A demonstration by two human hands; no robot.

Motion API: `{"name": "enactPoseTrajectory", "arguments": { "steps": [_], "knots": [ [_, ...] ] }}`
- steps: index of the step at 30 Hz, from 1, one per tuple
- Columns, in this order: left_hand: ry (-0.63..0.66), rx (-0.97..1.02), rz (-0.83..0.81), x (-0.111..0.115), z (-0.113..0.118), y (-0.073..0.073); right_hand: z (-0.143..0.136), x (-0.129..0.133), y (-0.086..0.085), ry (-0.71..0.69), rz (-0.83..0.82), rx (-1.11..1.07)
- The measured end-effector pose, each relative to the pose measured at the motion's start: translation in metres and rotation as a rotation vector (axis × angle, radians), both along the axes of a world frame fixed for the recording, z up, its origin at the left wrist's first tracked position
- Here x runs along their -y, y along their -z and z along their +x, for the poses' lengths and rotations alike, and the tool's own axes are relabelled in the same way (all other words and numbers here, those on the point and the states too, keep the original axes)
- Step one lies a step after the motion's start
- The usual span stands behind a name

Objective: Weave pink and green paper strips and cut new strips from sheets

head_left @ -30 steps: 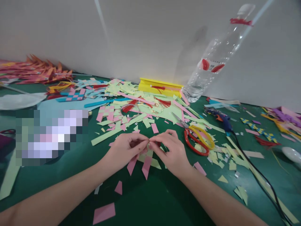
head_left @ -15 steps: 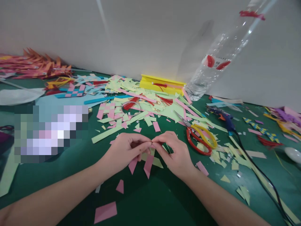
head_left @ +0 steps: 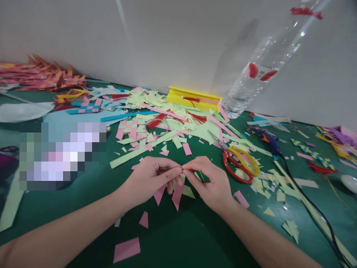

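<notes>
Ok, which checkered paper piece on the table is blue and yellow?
The narrow checkered strip, right of the blue corded tool; the pink-and-blue piece and pink-and-green piece lie left of the scissors.

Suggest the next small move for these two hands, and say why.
Probably ease the right hand slightly away while the left hand holds its pinch. Their fingertips meet, hiding whatever lies between, so a small gap might reveal it. A gentle move seems wise: pink paper shows just below the left fingers, and whether it is attached cannot be told.
</notes>
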State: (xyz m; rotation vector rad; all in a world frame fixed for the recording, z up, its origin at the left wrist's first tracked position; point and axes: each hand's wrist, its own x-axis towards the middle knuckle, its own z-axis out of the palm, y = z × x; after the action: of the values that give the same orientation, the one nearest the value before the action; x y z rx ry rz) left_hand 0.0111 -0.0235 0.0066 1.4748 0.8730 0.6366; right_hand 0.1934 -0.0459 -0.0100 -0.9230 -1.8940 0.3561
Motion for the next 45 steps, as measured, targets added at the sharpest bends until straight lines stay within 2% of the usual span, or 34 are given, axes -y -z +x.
{"name": "enactPoseTrajectory", "arguments": {
  "steps": [6,15,21,29,45],
  "knots": [
    [-0.005,0.020,-0.014,0.0017,0.0017,-0.0029,0.0006,-0.0002,0.0000,-0.023,0.056,-0.008],
    [0.002,0.077,-0.005,0.0038,0.0018,-0.0059,-0.0013,0.0035,-0.0052,0.013,0.025,-0.061],
    [-0.018,0.008,0.000,0.0059,0.0025,-0.0075,0.0017,-0.0006,-0.0043,-0.049,0.068,-0.049],
    [-0.023,-0.084,0.033,0.0057,0.0030,-0.0092,0.0017,0.0008,-0.0047,-0.050,-0.044,-0.118],
    [-0.019,-0.063,0.016,0.0067,0.0024,-0.0100,0.0018,0.0023,-0.0066,-0.056,-0.046,-0.106]
  ]
}}
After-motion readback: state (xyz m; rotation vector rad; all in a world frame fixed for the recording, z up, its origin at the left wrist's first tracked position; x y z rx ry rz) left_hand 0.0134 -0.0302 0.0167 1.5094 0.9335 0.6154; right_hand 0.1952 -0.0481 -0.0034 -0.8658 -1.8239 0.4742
